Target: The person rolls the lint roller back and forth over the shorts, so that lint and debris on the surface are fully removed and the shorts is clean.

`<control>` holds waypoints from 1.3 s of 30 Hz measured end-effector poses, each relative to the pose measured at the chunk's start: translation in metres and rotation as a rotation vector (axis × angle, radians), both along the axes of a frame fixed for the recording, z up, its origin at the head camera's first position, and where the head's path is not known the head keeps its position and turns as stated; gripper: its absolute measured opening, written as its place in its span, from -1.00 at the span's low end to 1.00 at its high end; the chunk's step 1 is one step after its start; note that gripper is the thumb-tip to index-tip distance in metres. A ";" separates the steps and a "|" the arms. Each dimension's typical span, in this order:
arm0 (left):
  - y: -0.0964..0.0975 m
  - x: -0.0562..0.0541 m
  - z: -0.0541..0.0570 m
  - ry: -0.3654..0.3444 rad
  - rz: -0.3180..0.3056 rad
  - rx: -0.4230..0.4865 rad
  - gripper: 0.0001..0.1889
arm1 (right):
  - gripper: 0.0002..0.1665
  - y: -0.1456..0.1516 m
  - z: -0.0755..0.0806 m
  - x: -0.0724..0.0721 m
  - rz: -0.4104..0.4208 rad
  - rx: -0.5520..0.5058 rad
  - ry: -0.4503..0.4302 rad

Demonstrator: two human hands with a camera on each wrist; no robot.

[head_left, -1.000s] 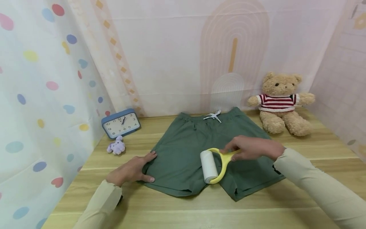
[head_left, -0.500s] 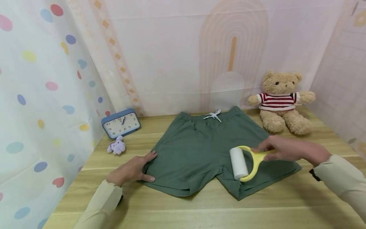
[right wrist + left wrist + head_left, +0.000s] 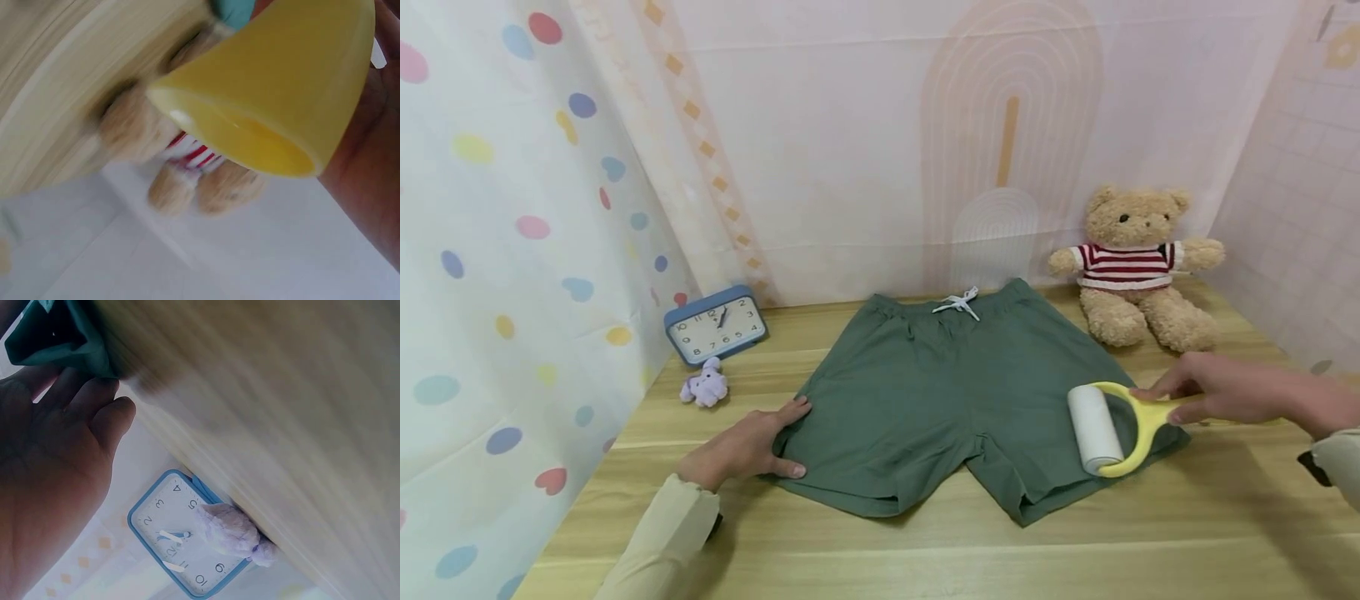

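Green shorts (image 3: 917,392) with a white drawstring (image 3: 957,304) lie spread on the wooden table. My left hand (image 3: 748,444) rests on the hem side of the left leg, thumb and fingers spread apart; in the left wrist view its fingertips are at the green cloth (image 3: 94,350). My right hand (image 3: 1232,390) grips the yellow handle of a lint roller (image 3: 1138,427). The roller's white cylinder (image 3: 1094,429) lies over the right leg, near its outer edge. In the right wrist view the hollow yellow handle end (image 3: 275,94) fills the upper right, with the palm (image 3: 369,169) beside it.
A teddy bear (image 3: 1127,267) in a striped sweater sits at the back right. At the back left stand a blue clock (image 3: 717,325) and a small purple plush toy (image 3: 706,385). Patterned curtains (image 3: 820,150) hang behind and beside the wooden table (image 3: 880,562).
My right hand has moved the lint roller rightward, from the middle of the shorts across the right leg to near its outer edge. The left hand has stayed in place.
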State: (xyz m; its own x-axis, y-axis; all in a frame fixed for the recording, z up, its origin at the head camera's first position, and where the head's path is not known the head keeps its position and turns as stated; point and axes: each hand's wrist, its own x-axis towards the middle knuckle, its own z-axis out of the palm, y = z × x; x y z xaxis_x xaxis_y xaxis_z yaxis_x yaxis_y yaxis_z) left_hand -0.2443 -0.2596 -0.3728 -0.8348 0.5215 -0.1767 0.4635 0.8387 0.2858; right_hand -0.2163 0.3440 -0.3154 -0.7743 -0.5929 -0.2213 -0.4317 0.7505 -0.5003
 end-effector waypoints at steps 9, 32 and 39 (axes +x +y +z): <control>0.001 0.001 0.000 -0.002 -0.002 0.005 0.01 | -0.48 0.053 -0.004 0.016 0.021 -0.030 0.011; -0.001 0.003 0.001 -0.003 -0.002 0.002 0.00 | -0.38 0.045 0.018 0.009 0.072 -0.011 0.378; 0.001 0.007 0.005 0.012 -0.034 -0.016 -0.04 | -0.47 -0.026 0.037 0.005 0.197 -0.037 0.428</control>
State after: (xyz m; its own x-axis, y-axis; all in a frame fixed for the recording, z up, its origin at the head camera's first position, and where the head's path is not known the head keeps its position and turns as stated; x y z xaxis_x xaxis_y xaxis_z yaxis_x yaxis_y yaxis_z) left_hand -0.2374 -0.2590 -0.3674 -0.8186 0.5468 -0.1757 0.4951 0.8269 0.2668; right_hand -0.2118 0.3178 -0.2782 -0.6630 -0.7394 0.1172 -0.7376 0.6185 -0.2709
